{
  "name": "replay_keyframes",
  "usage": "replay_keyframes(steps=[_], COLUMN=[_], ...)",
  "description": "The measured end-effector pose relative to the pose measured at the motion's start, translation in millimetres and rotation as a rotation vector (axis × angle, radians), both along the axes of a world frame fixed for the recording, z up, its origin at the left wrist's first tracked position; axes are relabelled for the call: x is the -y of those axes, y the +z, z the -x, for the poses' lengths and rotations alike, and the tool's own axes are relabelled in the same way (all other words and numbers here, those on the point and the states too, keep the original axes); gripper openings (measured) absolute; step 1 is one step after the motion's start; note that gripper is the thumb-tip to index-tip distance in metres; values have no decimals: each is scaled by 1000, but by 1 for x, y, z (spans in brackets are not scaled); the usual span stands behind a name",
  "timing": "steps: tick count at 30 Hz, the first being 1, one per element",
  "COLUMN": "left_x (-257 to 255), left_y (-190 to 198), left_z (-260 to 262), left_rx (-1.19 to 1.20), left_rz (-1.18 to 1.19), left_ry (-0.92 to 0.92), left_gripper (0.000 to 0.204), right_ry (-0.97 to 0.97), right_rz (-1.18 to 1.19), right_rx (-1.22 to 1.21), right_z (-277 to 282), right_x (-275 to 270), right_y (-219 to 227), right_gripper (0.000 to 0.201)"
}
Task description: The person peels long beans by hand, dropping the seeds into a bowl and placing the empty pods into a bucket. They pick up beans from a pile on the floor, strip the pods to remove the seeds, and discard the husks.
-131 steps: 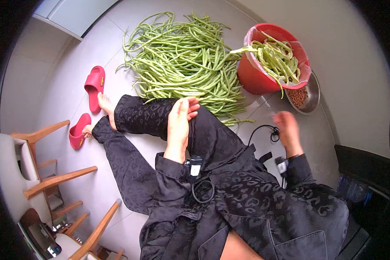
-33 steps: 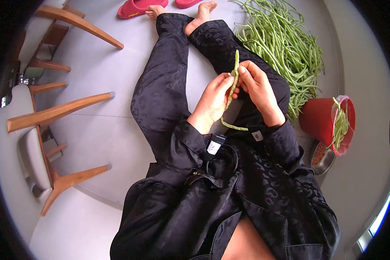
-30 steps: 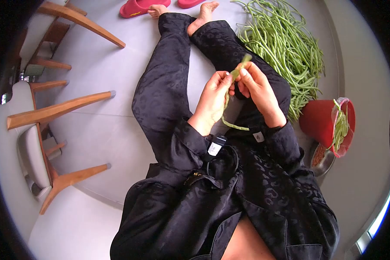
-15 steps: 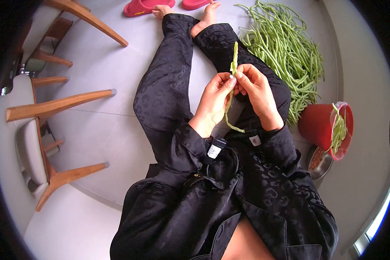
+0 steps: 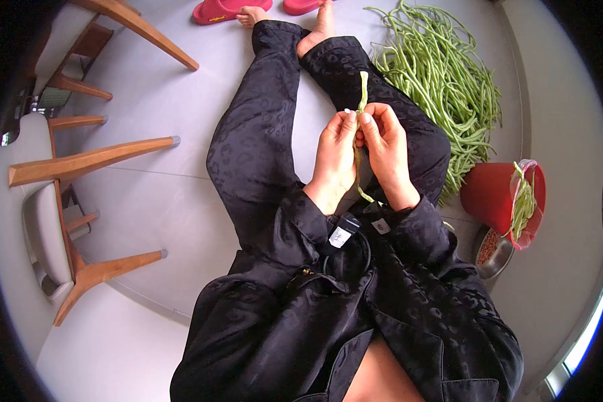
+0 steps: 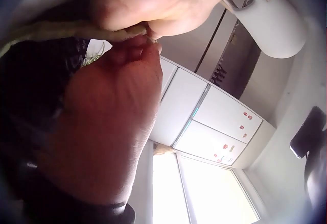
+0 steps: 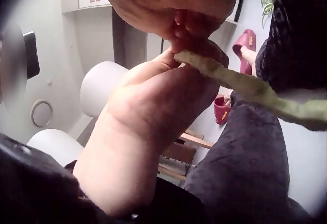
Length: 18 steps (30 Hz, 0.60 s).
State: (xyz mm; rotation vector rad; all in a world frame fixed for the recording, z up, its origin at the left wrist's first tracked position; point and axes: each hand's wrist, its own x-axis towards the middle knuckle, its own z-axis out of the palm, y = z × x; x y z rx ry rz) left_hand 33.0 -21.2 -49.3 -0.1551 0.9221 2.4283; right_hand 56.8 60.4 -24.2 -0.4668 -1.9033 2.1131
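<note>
A long pale green bean (image 5: 363, 90) is pinched between both hands in the head view, one end standing up above the fingers and the rest hanging below them. The left hand (image 5: 333, 161) grips it between thumb and curled fingers. Close beside it, the right hand (image 5: 387, 157) pinches the bean with thumb and fingers. In the left wrist view the bean (image 6: 66, 31) runs leftward from the meeting fingertips. The right wrist view shows the bean (image 7: 250, 89), bumpy and slightly bent, extending right from the hands; the pinching fingertips are partly hidden there.
A large heap of green beans (image 5: 442, 87) lies on the floor at upper right. Below it are a red bin (image 5: 484, 194) holding beans and a metal bowl (image 5: 499, 262) with brown bits. Wooden chair legs (image 5: 100, 161) stand at left, red slippers (image 5: 216, 9) at top.
Both hands were without a bean in the oldest frame; now they pinch one. Since half a second ago, the right hand has turned more upright and the bean's upper end sits slightly lower.
</note>
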Motion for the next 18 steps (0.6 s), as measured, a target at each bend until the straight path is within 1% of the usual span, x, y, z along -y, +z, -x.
replay_keyframes(steps=[2, 4, 6, 7, 9, 10, 11, 13, 14, 15, 17, 18], left_x=[1, 4, 7, 8, 8, 6, 7, 11, 11, 11, 12, 12], left_y=[-4, -1, 3, 5, 8, 5, 4, 5, 3, 2, 0, 1], left_z=[0, 1, 2, 2, 4, 4, 5, 7, 7, 7, 6, 6], left_rx=[43, 88, 125, 127, 37, -34, -34, -37, -8, -8, 109, 110], left_rz=[-7, -10, -14, -13, -35, 34, 34, 22, -56, -56, -80, -80], left_ry=[-33, -66, -76, -77, -121, -146, -143, -205, -204, -205, -185, -185], left_gripper=[19, 22, 26, 26, 26, 24, 24, 22, 18, 18, 12, 12], right_ry=[1, 15, 33, 51, 63, 89, 117, 135, 150, 165, 169, 155], right_rz=[-37, -12, 13, 36, 46, 66, 85, 96, 108, 119, 75, 89], right_rx=[18, 91, 86, 80, 83, 97, 110, 111, 113, 116, 124, 138], right_z=[1, 0, 1, 1, 0, 1, 1, 2, 2, 1, 0, 0], right_x=[-2, -4, -8, -9, -10, -11, -12, -14, -15, -16, -19, -19], right_y=[-1, -2, -6, -7, -4, -2, 1, 5, 7, 7, 6, 6], right_gripper=[9, 9, 9, 9, 9, 10, 10, 10, 11, 11, 11, 11])
